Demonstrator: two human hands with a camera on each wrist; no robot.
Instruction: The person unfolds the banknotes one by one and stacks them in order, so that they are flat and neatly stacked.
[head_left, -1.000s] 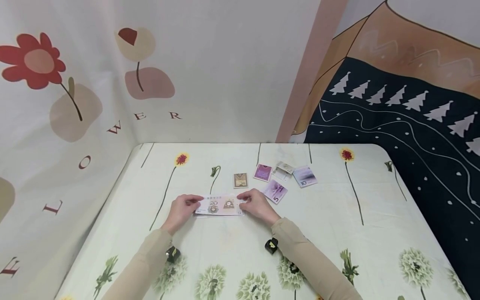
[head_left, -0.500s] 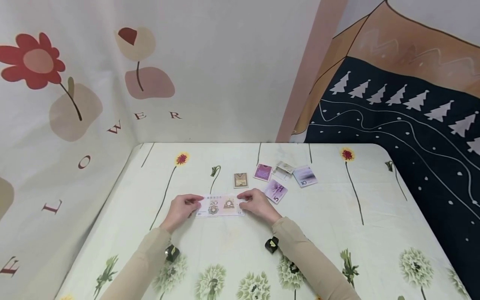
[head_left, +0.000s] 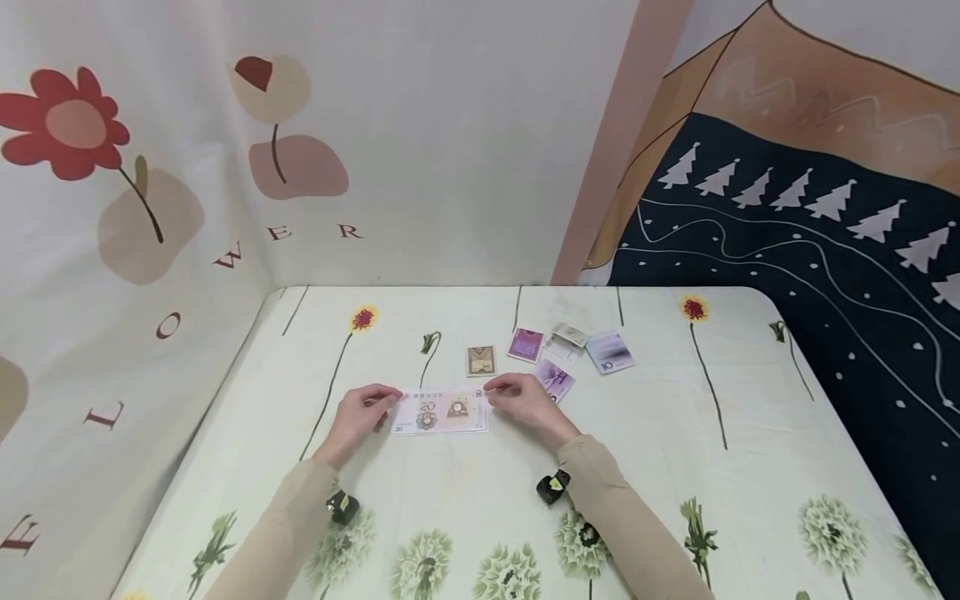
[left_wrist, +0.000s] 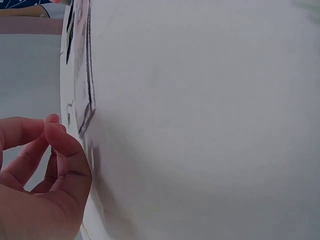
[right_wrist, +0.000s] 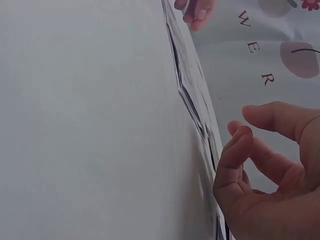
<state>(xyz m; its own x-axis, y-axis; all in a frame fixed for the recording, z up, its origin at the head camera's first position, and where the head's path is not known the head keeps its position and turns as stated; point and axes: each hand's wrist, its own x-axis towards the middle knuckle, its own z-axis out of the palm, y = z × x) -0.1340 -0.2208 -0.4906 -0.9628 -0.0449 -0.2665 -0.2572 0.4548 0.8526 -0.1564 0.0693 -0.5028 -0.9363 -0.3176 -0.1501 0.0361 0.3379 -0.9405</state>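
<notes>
Sleeves, two: beige, the left sleeve (head_left: 277, 525) and right sleeve (head_left: 637, 525) reaching in from the near edge.
Wrist devices, two: a black left device (head_left: 342, 507) and a black right device (head_left: 552, 487), one beneath each cuff.
Left hand (head_left: 356, 419): fingers loosely bent, thumb and fingertip close together by the upper left corner of the notes; nothing visible between them. Contact with the paper cannot be told.
Right hand (head_left: 531, 407): fingers relaxed and bent, thumb apart from fingertip, holding nothing, just beside the upper right corner.
Stack of notes (head_left: 442, 419): between the hands, lying on the tablecloth (head_left: 450, 533); top sheet marked 20, layered edges in the right wrist view.
Purple note (head_left: 556, 379): partly covered by the right hand.
Brown card (head_left: 481, 361): beyond the stack.
Note marked 10 (head_left: 610, 352): right of the group.
Purple card (head_left: 525, 345): right of the brown card.
Folded pale note (head_left: 571, 335): between purple card and 10.
Backdrop, two parts: white flowered cloth (head_left: 450, 150); dark tree-printed cloth (head_left: 750, 225) at right.
</notes>
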